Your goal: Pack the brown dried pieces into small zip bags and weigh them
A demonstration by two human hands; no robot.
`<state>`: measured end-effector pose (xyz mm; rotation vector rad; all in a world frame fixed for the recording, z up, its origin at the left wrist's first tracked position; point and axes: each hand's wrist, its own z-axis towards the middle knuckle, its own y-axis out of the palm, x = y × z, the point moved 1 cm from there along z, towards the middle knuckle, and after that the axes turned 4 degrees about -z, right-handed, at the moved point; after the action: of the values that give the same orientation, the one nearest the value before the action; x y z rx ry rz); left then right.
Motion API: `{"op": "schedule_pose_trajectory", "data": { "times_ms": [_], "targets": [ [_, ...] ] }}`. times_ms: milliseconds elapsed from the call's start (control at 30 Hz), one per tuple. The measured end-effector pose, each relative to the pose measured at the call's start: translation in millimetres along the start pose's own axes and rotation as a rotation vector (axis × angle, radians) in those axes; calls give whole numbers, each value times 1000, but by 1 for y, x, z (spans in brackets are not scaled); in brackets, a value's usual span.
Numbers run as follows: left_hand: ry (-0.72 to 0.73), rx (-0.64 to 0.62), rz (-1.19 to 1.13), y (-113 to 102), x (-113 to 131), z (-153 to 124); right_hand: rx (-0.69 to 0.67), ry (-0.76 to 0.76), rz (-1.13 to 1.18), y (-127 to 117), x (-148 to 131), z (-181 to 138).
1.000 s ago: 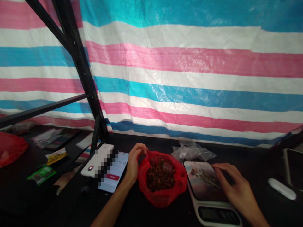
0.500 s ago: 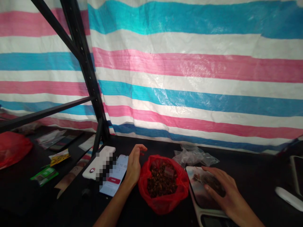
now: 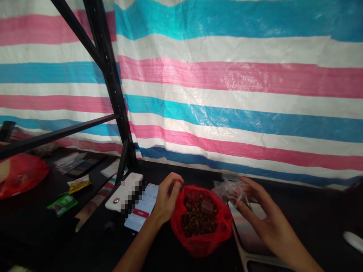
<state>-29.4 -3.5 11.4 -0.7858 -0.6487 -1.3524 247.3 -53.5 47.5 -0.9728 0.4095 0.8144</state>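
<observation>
A red plastic bag (image 3: 202,241) stands open on the dark table, full of brown dried pieces (image 3: 198,217). My left hand (image 3: 167,200) is at the bag's left rim, fingers curled in a pinch on the red plastic. To the right, my right hand (image 3: 262,219) hovers over a white kitchen scale (image 3: 249,241) and its fingertips close on a small clear plastic bag (image 3: 231,190). More crumpled clear bags lie behind it.
A phone with a lit screen (image 3: 141,207) and a white power bank (image 3: 117,196) lie left of my left hand. A black metal rack post (image 3: 113,94) rises behind. Farther left are another red bag (image 3: 22,175) and small packets (image 3: 62,204). A striped tarp (image 3: 227,94) hangs as a back wall.
My right hand has lifted off the scale's plate and moved back to the clear bags, taking hold of one. My left hand opened briefly, then curled again at the red bag's rim.
</observation>
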Motion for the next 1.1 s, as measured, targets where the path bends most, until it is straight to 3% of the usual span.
{"op": "schedule_pose_trajectory", "data": {
  "times_ms": [67, 167, 333, 433, 633, 833, 1000, 1100],
  "targets": [
    [37, -88, 4, 2, 6, -2, -26, -26, 38, 17, -26, 8],
    [-28, -229, -51, 9, 10, -6, -87, -59, 77, 49, -47, 15],
    [-173, -267, -152, 23, 0, -10, -208, -72, 82, 83, -40, 16],
    [-238, -200, -213, 25, -6, -8, -226, -68, -26, 81, -27, 14],
    [-270, -20, -172, 14, -4, -5, -436, -219, -454, 68, -11, 10],
    [-259, 38, -172, 5, -1, 0, -453, -232, -517, 69, -5, 7],
    [-300, 119, -24, -13, 29, -5, -479, -213, -482, 70, -3, 7],
    [-486, 104, 217, -15, 59, -36, -514, -176, -455, 68, -3, 7]
  ]
}}
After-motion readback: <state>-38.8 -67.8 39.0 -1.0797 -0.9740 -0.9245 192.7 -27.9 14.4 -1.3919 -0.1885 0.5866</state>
